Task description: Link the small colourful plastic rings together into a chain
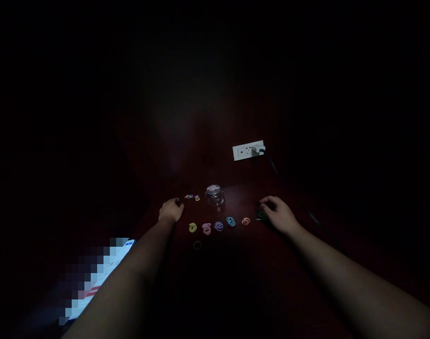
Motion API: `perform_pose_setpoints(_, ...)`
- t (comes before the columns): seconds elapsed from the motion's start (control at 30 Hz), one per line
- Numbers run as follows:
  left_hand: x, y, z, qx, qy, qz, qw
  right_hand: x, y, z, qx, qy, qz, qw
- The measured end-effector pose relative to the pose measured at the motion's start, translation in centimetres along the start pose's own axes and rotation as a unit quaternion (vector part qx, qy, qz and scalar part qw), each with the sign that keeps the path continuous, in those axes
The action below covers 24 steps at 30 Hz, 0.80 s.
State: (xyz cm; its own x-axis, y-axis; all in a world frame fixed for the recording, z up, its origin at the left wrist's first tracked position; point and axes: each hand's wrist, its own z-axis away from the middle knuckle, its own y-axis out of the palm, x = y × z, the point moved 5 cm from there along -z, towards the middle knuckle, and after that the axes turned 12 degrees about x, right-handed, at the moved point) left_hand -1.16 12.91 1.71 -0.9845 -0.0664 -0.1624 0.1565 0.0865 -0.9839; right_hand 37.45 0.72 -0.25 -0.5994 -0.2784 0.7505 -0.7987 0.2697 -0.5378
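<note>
The scene is very dark. My left hand [171, 210] rests on a dark reddish table [236, 254] with its fingers curled, close to a small cluster of coloured hair ties [192, 197]. My right hand [279, 214] lies to the right, fingers bent over a dark green hair tie [261, 215]. Between the hands runs a row of hair ties: yellow [192, 228], pink [206, 229], purple [218, 226], blue [231, 221] and orange [246, 221]. A dark tie [197, 245] lies nearer to me. A small clear jar [214, 195] stands behind the row.
A white wall socket [248, 150] with a plug and a dark cable sits behind the table on the right. A lit screen [94, 278] glows at the lower left beside my left forearm. Everything else is in darkness.
</note>
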Motion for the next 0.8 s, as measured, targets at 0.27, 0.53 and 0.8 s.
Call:
perform_pose_setpoints(0.27, 0.0, -0.3, 0.5, -0.004, -0.001, -0.01, 1.0, 0.2, -0.1, 0.0, -0.005, 0.003, -0.01, 1.0)
perform_pose_setpoints(0.53, -0.2, -0.6, 0.6, -0.02, -0.004, -0.001, 1.0, 0.4, -0.1, 0.0, -0.004, -0.004, -0.009, 1.0)
perform_pose_setpoints(0.8, -0.5, -0.7, 2.0, -0.04, 0.019, -0.006, 0.999, -0.1, 0.0, -0.4, 0.006, 0.005, -0.011, 1.0)
